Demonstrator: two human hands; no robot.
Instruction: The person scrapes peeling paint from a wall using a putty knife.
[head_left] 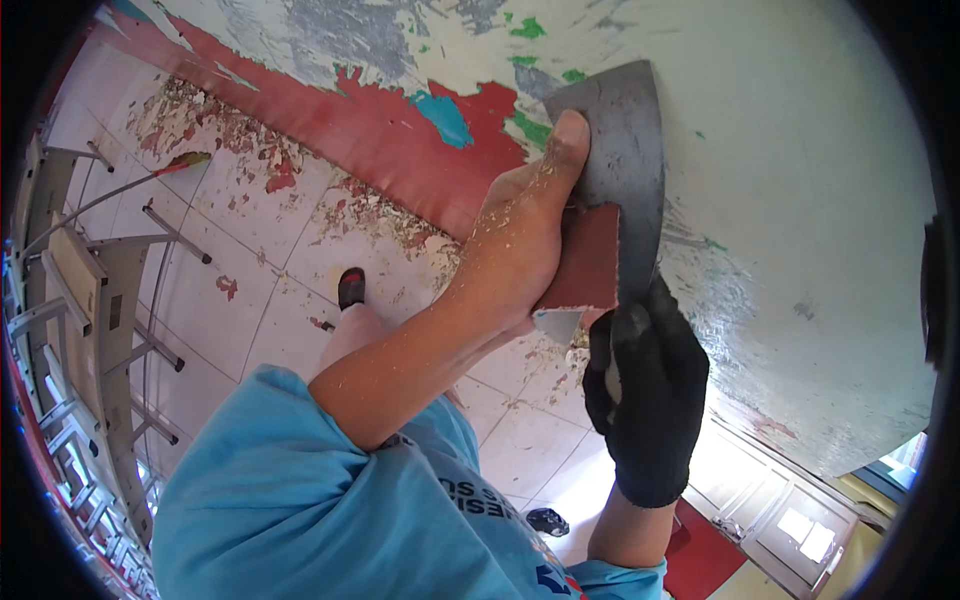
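Observation:
A wide metal scraper [625,150] is raised in front of the peeling wall. My right hand [655,400], in a black glove, is wrapped round its handle, with the index finger and thumb up near the base of the blade. My bare left hand [520,240] is closed at the blade's left side, its thumb lying against the metal. A reddish-brown piece of sandpaper [590,262] with a rough torn edge sits between that palm and the blade. Most of my left fingers are hidden behind the sandpaper and blade. Pale dust specks my left hand and forearm.
The wall has a red painted band [380,150] along its base and a scraped pale surface [800,200] above. Paint flakes [250,140] litter the tiled floor [240,290]. Chairs [110,290] and a long-handled tool [120,190] stand at the left. Cabinet doors [790,530] show at lower right.

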